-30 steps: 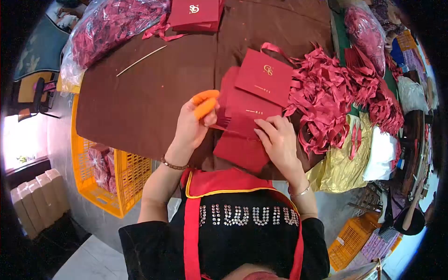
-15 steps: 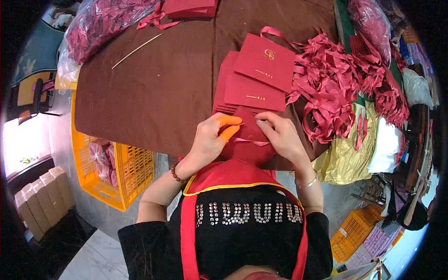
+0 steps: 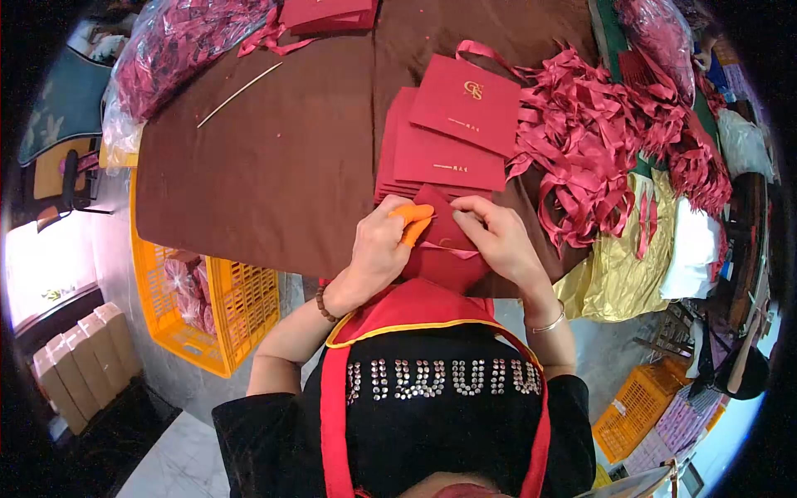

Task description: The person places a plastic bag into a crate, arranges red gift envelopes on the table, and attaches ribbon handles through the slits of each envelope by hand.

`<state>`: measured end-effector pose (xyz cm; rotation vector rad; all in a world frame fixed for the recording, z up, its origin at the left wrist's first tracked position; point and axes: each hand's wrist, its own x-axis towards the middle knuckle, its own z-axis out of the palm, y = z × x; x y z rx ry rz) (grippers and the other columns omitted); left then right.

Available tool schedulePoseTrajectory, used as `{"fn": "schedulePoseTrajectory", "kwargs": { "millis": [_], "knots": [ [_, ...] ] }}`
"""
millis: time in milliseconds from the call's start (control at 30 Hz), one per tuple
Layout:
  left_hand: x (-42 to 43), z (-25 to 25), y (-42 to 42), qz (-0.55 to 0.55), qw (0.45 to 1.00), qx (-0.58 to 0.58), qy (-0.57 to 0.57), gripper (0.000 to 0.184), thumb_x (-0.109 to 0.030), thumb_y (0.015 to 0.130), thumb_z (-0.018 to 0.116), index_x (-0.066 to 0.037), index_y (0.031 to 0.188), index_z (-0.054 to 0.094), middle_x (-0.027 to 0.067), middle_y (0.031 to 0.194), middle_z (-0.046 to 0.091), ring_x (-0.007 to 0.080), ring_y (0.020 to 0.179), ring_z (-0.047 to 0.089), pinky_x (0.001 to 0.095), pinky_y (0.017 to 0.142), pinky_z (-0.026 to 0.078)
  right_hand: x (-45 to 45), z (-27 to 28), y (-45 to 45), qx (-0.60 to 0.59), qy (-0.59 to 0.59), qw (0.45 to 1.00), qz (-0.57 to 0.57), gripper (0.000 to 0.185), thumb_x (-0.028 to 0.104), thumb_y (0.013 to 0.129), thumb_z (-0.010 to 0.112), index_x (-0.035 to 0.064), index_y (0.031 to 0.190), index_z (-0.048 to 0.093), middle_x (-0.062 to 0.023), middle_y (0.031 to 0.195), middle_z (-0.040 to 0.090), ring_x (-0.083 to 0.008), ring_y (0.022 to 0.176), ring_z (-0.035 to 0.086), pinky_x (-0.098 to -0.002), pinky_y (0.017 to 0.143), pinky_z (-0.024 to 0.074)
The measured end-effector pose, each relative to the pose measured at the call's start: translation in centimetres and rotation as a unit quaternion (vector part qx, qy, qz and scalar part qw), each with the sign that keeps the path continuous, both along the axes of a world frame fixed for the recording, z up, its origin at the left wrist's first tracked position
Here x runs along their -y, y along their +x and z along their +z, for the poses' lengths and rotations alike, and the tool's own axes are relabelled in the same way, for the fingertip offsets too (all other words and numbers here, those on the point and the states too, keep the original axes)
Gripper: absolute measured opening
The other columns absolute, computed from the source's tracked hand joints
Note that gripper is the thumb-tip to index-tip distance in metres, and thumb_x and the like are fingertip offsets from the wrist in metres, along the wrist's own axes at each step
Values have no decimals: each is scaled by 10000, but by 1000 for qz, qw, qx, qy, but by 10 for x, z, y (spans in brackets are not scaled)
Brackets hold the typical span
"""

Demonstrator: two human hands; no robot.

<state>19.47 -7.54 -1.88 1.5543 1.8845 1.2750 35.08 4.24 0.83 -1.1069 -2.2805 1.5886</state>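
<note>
My left hand (image 3: 383,247) pinches a flat, dark-red pouch (image 3: 442,231) on the brown, cloth-covered table (image 3: 274,187), close to me, likely for control; my right hand (image 3: 498,238) curls nearly closed there, grip unclear

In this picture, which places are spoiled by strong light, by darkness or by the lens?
Head view: bright opening at far left, washed out nearly white; head view: corners black, surroundings tilted toward the rim, as through a very wide lens; head view: left hand and right hand well lit.
</note>
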Motion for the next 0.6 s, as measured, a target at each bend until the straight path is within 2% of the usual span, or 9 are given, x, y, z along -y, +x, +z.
{"fn": "schedulePoseTrajectory", "kwargs": {
  "millis": [267,333,467,533,600],
  "knots": [
    [-3,-7,3,2,996,-79,29,175,6,729,670,-4,896,620,137,871,602,285,724,599,325,599,484,2,2,-1,5,22,1000,9,252,185,858,557,3,1027,598,-137,743,630,-201,655,608,-309,609,448],
    [-3,-7,4,-4,997,-79,21,173,10,684,612,14,856,612,138,888,571,308,707,569,373,593,472,3,-2,0,-22,36,999,8,252,187,856,557,9,1030,599,-141,753,634,-227,665,615,-318,621,454],
    [-5,-6,4,-8,993,-119,18,141,-1,683,615,18,823,607,134,868,568,312,698,560,377,596,467,3,6,-1,-15,45,999,20,250,176,849,570,10,1033,599,-147,781,645,-252,674,621,-318,616,462],
    [-4,-7,5,3,990,-141,24,157,8,717,663,-11,864,612,131,824,588,294,698,581,352,581,472,3,13,-2,30,-9,999,24,249,159,837,587,8,1035,598,-154,804,652,-242,680,630,-319,604,466],
    [-4,-4,6,1,989,-149,17,155,10,714,657,-9,860,609,128,823,587,293,699,575,354,587,468,3,9,0,18,6,999,28,260,187,837,580,27,1042,602,-156,834,654,-263,721,639,-332,631,477]
  ]
}}
